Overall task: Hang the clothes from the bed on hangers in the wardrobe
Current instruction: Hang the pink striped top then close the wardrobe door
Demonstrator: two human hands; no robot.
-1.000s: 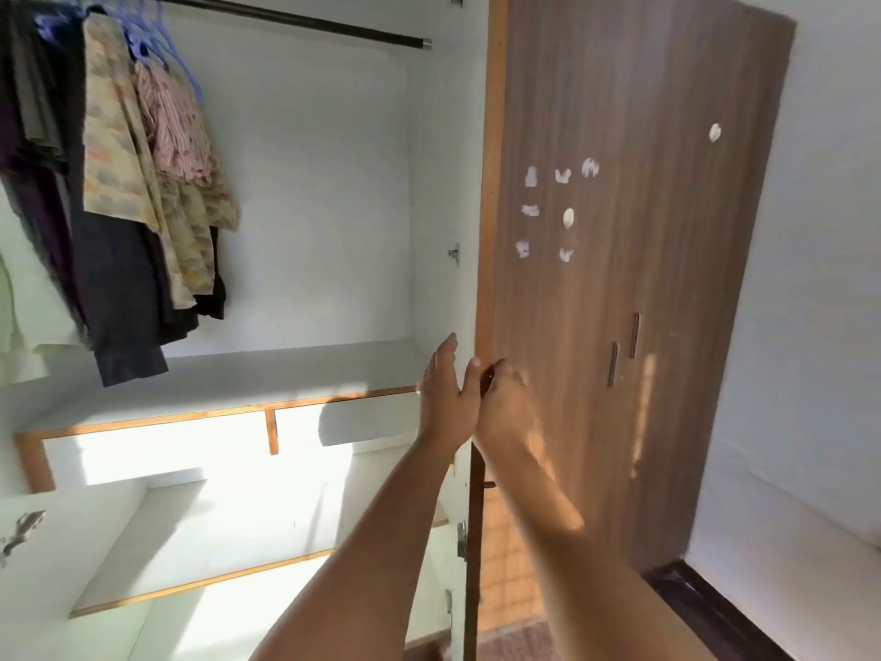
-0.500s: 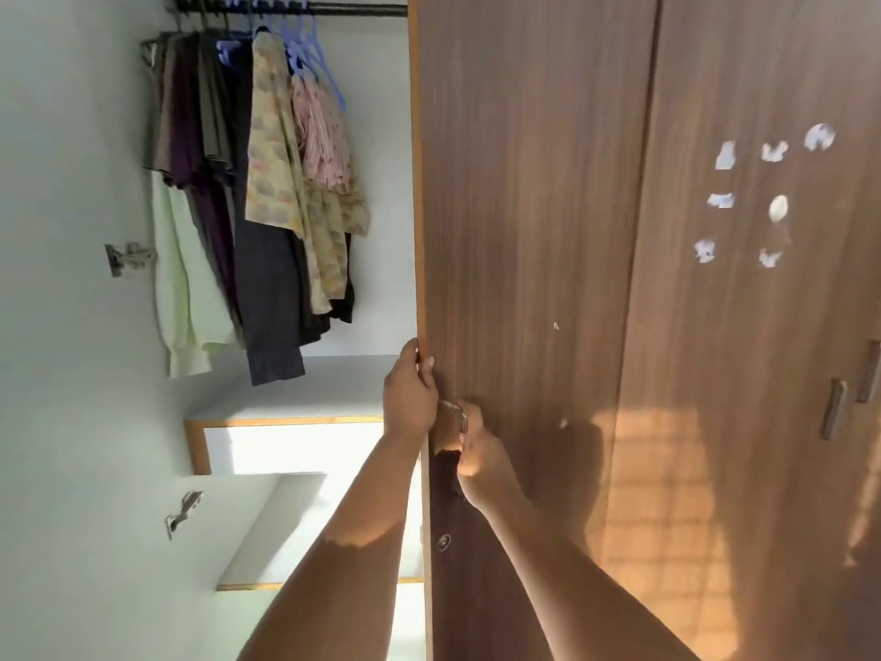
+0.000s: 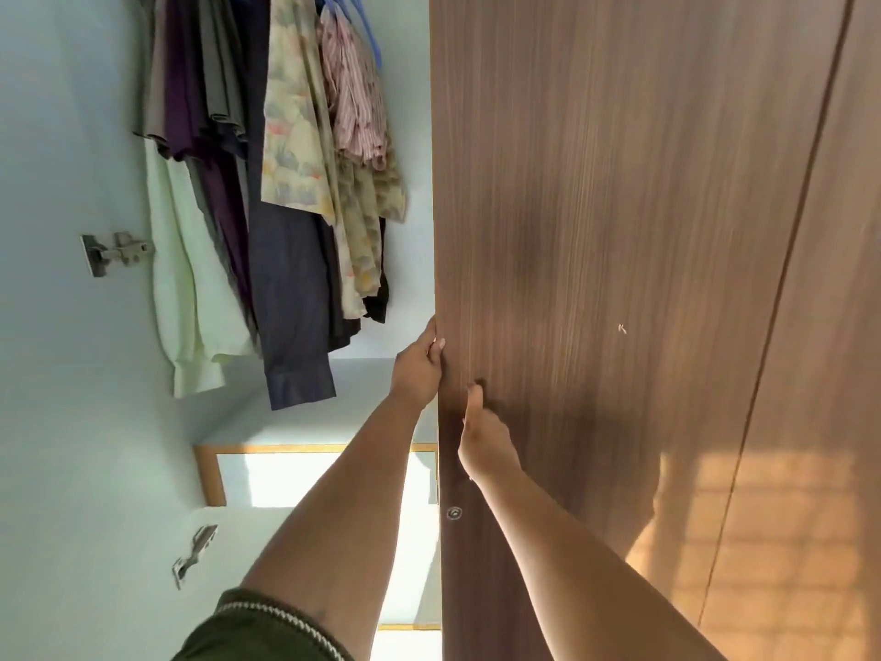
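Several garments hang on hangers inside the wardrobe: a pale green shirt (image 3: 190, 288), a dark navy shirt (image 3: 291, 302), a cream floral shirt (image 3: 295, 136) and a pink striped one (image 3: 353, 97). The brown wooden wardrobe door (image 3: 596, 207) covers the right part of the opening. My left hand (image 3: 417, 367) grips the door's free edge, fingers curled round it. Just below and to the right, my right hand (image 3: 481, 431) lies against the door face with the thumb pointing up. Its fingers are curled where the handle sits, and the handle itself is hidden. The bed is out of view.
Two metal hinges (image 3: 119, 250) (image 3: 195, 555) sit on the white inner left wall. A wood-trimmed white shelf (image 3: 310, 448) lies under the clothes. A round keyhole (image 3: 454, 512) is in the door below my hands. A second brown door (image 3: 829, 326) stands at right.
The door has swung left across more of the wardrobe opening. My left hand went from open beside the edge to gripping it, and my right hand stayed at the handle.
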